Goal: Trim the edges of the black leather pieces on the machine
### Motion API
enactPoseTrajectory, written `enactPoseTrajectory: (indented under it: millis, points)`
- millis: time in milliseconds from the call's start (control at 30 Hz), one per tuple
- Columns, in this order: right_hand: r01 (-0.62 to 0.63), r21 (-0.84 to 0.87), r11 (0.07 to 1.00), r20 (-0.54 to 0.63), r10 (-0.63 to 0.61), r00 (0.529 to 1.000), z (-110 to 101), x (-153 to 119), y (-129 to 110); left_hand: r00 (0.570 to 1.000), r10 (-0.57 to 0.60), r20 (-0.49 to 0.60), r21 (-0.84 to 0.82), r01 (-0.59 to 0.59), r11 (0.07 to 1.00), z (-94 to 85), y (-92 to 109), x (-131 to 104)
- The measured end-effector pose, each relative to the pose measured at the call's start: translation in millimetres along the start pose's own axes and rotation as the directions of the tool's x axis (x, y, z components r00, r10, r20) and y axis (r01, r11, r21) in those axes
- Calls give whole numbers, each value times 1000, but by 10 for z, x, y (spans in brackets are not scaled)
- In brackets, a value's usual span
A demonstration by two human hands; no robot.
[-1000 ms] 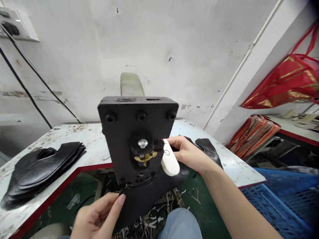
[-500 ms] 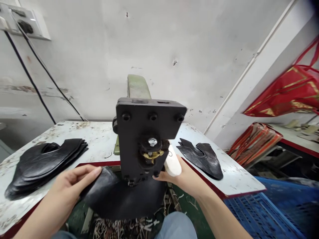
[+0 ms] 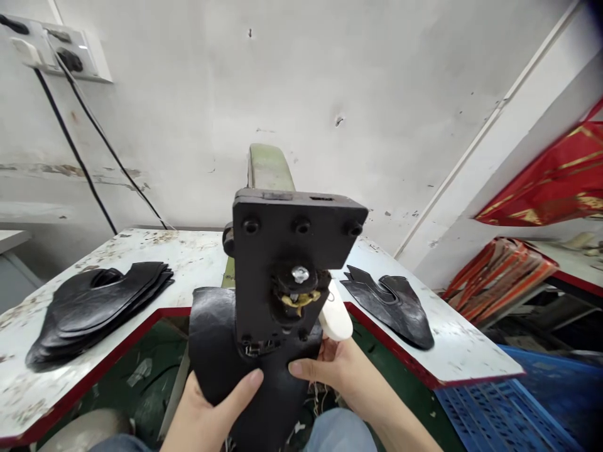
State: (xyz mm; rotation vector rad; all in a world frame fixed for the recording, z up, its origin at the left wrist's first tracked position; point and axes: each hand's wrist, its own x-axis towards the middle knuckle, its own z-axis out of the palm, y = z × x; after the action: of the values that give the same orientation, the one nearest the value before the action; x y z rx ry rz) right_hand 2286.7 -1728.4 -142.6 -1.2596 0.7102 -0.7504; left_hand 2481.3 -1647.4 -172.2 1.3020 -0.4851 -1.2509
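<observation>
A curved black leather piece lies under the head of a green and black machine. My left hand grips its left part, thumb on top and the fingers hidden beneath. On the right, my right hand pinches the edge close below the white lever, thumb on the upper face. The machine's black front plate covers the middle of the leather, and a small metal foot shows at its lower edge.
Several stacked black leather pieces lie on the white table at left. More leather pieces lie at right. A blue crate stands low at right, below a red bag.
The leather piece has been turned, and its left end now rises beside the machine head. My left hand has shifted right and down onto it. The view has swung slightly left.
</observation>
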Motion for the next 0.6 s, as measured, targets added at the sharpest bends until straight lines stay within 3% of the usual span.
enactPoseTrajectory:
  millis: [67, 133, 333, 467, 600]
  points:
    - [9, -13, 1000, 20, -9, 1000, -39, 41, -57, 997, 72, -9, 134, -70, 989, 65, 30, -39]
    - [56, -31, 998, -32, -57, 998, -68, 124, -125, 995, 101, -7, 239, -96, 966, 80, 66, -40]
    - [230, -5, 973, -209, -226, 951, -44, 407, -233, 994, 99, -42, 238, -87, 967, 12, 76, 1]
    - [255, -8, 967, -230, -250, 940, -44, 373, -209, 996, 32, 80, 269, -53, 962, -71, 145, 3]
    - [269, -22, 963, -223, -267, 937, -71, 220, -166, 990, 89, 113, 361, -124, 924, -202, 247, 16]
